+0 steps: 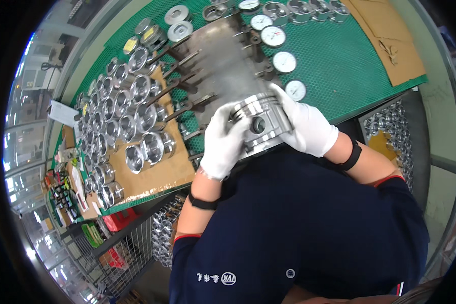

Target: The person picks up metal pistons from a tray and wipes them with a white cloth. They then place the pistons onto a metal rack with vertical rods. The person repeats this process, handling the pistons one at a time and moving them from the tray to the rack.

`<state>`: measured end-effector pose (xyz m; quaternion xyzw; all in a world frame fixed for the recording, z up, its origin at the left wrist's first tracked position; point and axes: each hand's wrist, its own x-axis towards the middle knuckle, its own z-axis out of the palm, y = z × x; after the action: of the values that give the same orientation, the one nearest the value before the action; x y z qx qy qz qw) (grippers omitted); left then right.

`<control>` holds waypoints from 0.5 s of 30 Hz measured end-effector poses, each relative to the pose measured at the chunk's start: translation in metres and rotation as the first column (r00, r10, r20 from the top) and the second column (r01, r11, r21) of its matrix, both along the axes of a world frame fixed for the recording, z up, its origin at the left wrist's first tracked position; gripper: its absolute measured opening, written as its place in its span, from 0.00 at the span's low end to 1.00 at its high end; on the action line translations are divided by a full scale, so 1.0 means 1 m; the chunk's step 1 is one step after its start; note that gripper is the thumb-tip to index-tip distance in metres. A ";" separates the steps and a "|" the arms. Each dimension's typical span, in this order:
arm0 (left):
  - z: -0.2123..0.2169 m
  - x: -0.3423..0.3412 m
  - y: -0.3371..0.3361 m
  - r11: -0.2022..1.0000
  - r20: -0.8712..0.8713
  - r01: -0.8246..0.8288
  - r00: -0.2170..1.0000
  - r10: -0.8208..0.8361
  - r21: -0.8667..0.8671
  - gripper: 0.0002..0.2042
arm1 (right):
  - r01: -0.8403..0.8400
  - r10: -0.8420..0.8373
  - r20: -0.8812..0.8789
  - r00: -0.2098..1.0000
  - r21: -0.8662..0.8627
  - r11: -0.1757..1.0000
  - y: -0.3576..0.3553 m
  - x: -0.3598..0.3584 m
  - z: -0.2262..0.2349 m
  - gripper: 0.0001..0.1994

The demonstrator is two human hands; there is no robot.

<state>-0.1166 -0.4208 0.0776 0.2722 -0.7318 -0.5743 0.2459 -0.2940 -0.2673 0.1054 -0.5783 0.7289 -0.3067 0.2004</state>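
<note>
- Head view, hands: the gloved left hand (223, 139) is gripping one side of a metal piston (272, 115), its fingers blurring near the pin hole; the gloved right hand (306, 126) is gripping the opposite side.
- The piston is sitting tilted between both hands, in front of the torso, at the near end of a grey metal stand (220, 55).
- Containers: below the bench at left, a wire basket (141, 242) is holding many metal parts; at right, a grey bin (361, 123) is holding similar parts around a yellow sheet.
- Edges: a brown cardboard sheet (154, 185), bearing rows of pistons, is running along the bench's left front edge; dial gauges (285, 62) are lining the stand's right side.
- Room: a broad stretch of green mat (344, 61) is lying open between the gauges and a cardboard piece (385, 23) at far right.
</note>
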 end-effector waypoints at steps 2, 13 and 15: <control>0.049 -0.003 0.012 0.858 -0.084 0.085 0.995 -0.048 0.507 0.22 | -0.103 0.086 -0.073 0.994 -0.280 0.954 0.000 -0.030 0.005 0.27; 0.014 0.082 -0.050 0.639 0.277 -0.222 0.763 0.584 -0.736 0.30 | 0.727 -0.627 0.666 0.403 0.183 0.661 0.040 -0.252 -0.064 0.13; -0.001 0.113 -0.056 0.527 0.355 -0.119 0.613 0.706 -0.841 0.32 | 0.775 -0.690 0.652 0.315 0.243 0.583 0.043 -0.314 -0.106 0.12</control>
<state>-0.0035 -0.4771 0.0771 0.5096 -0.8377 0.0034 0.1963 -0.6075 -0.2241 -0.0008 -0.0354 0.7593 -0.5953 0.2602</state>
